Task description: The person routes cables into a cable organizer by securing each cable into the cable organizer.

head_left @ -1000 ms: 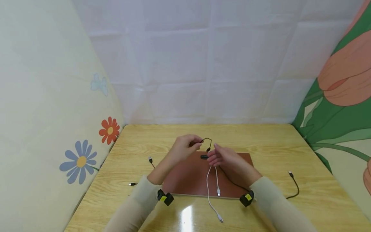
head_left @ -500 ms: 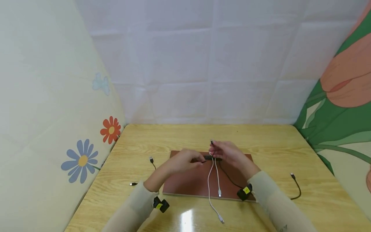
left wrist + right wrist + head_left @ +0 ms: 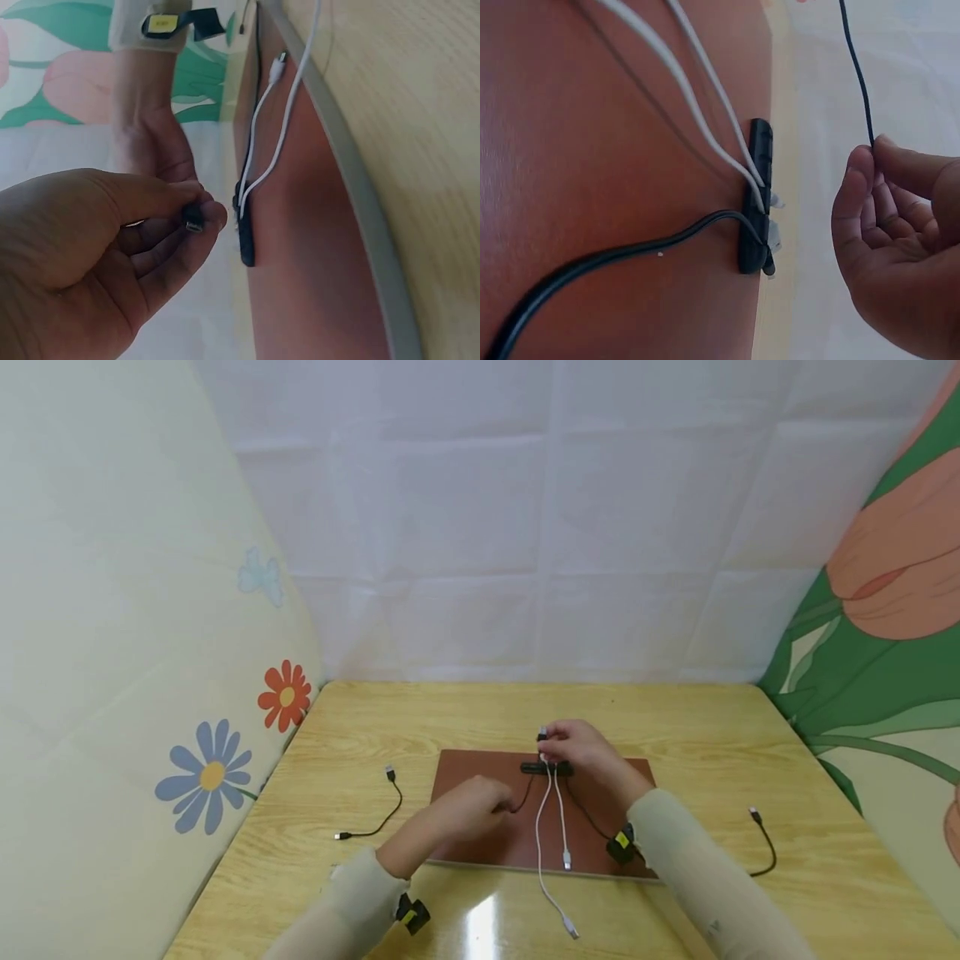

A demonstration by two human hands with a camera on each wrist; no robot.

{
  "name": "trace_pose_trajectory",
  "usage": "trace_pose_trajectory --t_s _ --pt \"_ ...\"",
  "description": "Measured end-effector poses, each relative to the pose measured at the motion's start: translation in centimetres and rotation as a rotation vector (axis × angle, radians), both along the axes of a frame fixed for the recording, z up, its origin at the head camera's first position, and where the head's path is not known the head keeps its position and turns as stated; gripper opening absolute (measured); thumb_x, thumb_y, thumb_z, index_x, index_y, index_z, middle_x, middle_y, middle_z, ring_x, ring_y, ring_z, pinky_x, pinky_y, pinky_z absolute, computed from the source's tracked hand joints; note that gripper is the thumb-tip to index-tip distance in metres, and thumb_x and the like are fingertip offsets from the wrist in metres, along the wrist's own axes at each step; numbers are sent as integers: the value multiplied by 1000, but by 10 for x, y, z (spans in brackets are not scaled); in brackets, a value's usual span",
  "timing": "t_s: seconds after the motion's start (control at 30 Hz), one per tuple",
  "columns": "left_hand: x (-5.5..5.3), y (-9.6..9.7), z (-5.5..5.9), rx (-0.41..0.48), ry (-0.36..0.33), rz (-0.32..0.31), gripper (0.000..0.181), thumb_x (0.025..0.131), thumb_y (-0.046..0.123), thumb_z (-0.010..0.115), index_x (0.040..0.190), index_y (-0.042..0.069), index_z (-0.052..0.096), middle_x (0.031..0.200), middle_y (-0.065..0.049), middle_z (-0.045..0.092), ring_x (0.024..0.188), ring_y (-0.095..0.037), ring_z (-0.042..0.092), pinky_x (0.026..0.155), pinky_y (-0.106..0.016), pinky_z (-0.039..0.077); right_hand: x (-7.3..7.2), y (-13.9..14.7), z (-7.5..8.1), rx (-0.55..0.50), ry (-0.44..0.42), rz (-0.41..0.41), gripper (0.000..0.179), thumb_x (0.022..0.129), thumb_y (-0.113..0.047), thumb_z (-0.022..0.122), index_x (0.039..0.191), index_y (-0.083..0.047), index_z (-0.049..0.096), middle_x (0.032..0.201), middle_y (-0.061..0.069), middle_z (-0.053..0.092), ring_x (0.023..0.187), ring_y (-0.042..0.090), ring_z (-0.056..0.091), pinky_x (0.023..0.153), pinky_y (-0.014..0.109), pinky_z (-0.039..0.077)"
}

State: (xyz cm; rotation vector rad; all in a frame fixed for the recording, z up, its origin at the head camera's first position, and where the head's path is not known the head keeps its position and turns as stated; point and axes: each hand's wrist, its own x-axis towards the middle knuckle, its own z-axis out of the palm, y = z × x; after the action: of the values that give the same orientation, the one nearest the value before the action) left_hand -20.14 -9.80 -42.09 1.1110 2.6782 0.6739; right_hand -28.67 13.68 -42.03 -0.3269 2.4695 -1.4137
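My left hand (image 3: 476,806) is over the left-centre of the brown board (image 3: 480,768), pinching the small black plug (image 3: 193,217) of a thin black cable (image 3: 525,795) between thumb and fingers. At the board's far edge my right hand (image 3: 581,745) pinches the same cable near its other end, and a dark plug with a metal tip (image 3: 542,734) sticks up past the fingertips. Just below that hand lies a black cable clip (image 3: 759,150) with slots. Two white cables (image 3: 705,112) and a black cable (image 3: 652,246) sit in it.
A loose black cable (image 3: 400,802) lies on the wooden table (image 3: 360,727) left of the board. Right of the board, a black cable end (image 3: 767,843) curves up. The white plugs (image 3: 567,860) hang toward the near edge. Fabric walls enclose the table.
My left hand has come down and nearer, drawing its cable end over the board. My right hand, earlier with loose fingers beside the clip, now pinches the cable by its upper plug.
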Motion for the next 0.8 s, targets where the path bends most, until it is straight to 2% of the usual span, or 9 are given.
trace_pose_trajectory --t_s 0.1,0.2,0.37,0.6,0.8 --pt "0 7 -4 -37 45 1 19 98 4 60 95 15 76 101 6 75 100 -8 69 84 -21 55 -2 -4 1 141 73 -3 13 97 -13 68 100 -1 70 87 10 73 76 18 67 73 38 56" --pt "1 15 -9 -85 106 -5 19 98 6 61 89 16 75 97 6 75 95 -8 70 82 -20 55 -2 -8 0 249 148 3 14 94 -15 71 100 -3 73 84 5 72 75 15 65 69 33 53" --pt "3 25 -16 -176 216 -21 16 98 11 64 90 18 76 92 8 74 88 -6 69 77 -18 54 -2 -14 -5 362 237 17 14 90 -14 75 100 -4 75 86 4 73 80 18 64 72 35 52" --pt "6 34 -18 -287 267 -9 19 97 9 65 83 19 71 82 9 69 75 -4 64 65 -18 51 -3 -17 -13 396 228 7 13 91 -11 75 102 -4 74 89 6 74 85 21 67 75 37 55" --pt "7 38 -20 -356 296 17 20 97 12 67 79 20 68 81 8 67 76 -7 64 66 -22 52 -2 -19 -18 401 251 23 17 91 -9 74 106 -2 73 93 9 73 91 25 68 79 39 56"
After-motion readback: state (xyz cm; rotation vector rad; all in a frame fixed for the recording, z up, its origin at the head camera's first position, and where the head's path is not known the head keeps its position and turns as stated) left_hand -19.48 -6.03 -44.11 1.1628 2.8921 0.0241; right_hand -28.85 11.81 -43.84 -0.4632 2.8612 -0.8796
